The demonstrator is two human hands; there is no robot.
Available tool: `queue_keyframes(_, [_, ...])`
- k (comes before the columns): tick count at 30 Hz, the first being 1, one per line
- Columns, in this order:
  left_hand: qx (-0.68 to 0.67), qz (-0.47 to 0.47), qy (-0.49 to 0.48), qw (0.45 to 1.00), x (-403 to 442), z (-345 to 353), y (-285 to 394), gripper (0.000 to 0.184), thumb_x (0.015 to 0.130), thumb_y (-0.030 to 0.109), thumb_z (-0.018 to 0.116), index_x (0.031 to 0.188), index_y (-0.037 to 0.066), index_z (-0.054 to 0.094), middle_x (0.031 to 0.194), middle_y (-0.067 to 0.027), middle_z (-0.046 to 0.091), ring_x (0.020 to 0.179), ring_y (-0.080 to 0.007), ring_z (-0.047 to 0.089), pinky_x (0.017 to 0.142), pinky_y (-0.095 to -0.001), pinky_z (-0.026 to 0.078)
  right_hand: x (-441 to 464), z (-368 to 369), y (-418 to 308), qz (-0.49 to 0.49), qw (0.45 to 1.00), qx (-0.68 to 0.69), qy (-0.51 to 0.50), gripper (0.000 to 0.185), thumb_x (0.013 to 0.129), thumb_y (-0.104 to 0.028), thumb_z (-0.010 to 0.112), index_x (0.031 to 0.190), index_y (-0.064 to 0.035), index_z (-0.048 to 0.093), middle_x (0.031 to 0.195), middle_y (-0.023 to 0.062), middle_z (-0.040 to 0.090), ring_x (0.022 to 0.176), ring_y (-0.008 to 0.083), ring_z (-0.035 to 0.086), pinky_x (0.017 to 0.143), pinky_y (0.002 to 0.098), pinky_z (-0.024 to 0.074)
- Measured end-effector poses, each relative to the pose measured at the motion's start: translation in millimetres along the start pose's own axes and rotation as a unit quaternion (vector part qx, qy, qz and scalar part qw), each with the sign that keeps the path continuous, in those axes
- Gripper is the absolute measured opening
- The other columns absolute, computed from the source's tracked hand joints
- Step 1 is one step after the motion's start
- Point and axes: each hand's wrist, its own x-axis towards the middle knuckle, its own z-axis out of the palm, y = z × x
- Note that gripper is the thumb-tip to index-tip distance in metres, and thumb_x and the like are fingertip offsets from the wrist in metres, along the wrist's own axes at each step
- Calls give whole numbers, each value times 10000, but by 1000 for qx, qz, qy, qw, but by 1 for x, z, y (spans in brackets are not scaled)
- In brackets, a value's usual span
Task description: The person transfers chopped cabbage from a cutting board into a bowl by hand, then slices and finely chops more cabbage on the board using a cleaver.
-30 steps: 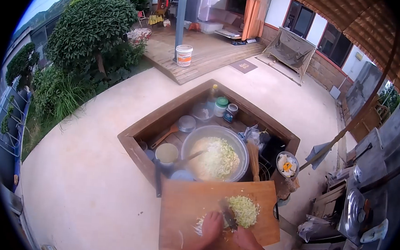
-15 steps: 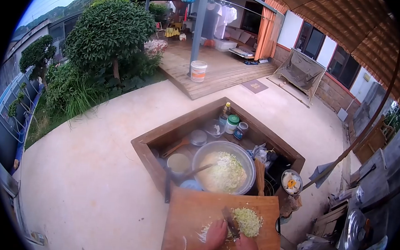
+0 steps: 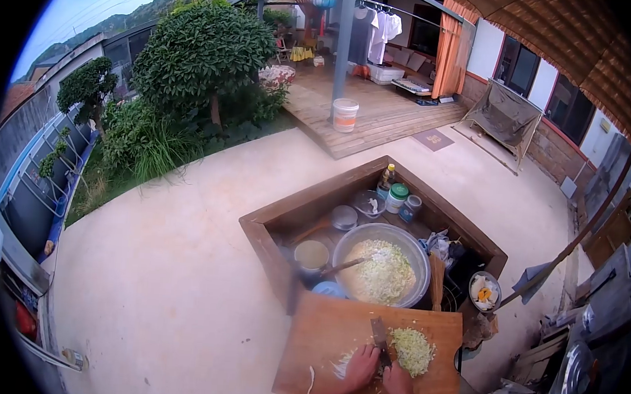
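A wide-bladed knife [image 3: 380,337] stands over the wooden cutting board [image 3: 321,334], its handle end in my right hand [image 3: 399,384], which is closed round it. My left hand [image 3: 363,366] is just left of the blade, fingers bent and pressed together; what lies under them is hidden. Right of the blade is a pile of chopped pale green vegetable [image 3: 412,351]. Some white shreds [image 3: 342,365] lie left of my left hand. Beyond the board, a large metal bowl [image 3: 424,265] holds more chopped vegetable and a pale mixture, with a stick-like utensil [image 3: 344,265] leaning in it.
A wooden frame [image 3: 269,245] surrounds the bowl, a green-lidded jar [image 3: 396,197], a bottle [image 3: 386,180] and a round container [image 3: 312,255]. At its right are a straw brush [image 3: 436,282] and a small bowl with white and orange pieces [image 3: 484,292].
The whole scene has shifted right in the view as the camera turned. The knife and both hands remain close together on the board, with the blade now more upright in view.
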Motion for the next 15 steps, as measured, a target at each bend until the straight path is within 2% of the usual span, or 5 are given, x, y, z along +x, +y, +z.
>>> queue_keyframes(3, [-104,-23,23,994,-21,88,-31,171,860,127,589,993,28,548,976,-161,541,971,-334,531,858,-412,453,-13,-4,12,-62,997,-22,37,255,905,-214,603,999,23,605,784,270,666,781,487,658,698,553,535])
queue_keyframes(5, [-108,-28,-19,994,-20,85,-30,168,863,124,581,995,23,551,970,-160,539,968,-330,532,858,-409,453,-16,-18,14,-45,999,-17,2,270,917,-240,588,1004,14,619,809,283,667,802,500,654,725,566,523])
queue_keyframes(8, [1,-11,-109,994,6,-16,7,163,852,115,569,987,25,555,965,-159,537,959,-323,534,853,-402,455,-28,-40,4,11,998,18,-59,280,919,-239,582,1007,22,630,819,294,665,815,507,654,737,570,516])
queue_keyframes(12, [-35,-28,-2,999,-3,18,0,166,827,114,560,969,29,559,967,-149,535,945,-308,534,847,-388,456,-28,10,71,-73,997,-11,-34,352,987,-248,525,1181,32,611,1002,334,654,932,410,674,789,543,495])
queue_keyframes(15, [-89,-27,-23,995,0,-35,9,175,819,121,558,967,28,561,971,-143,536,945,-299,535,854,-378,456,-23,-6,8,-51,999,0,-15,277,914,-218,591,966,51,627,809,300,661,810,503,658,726,557,518])
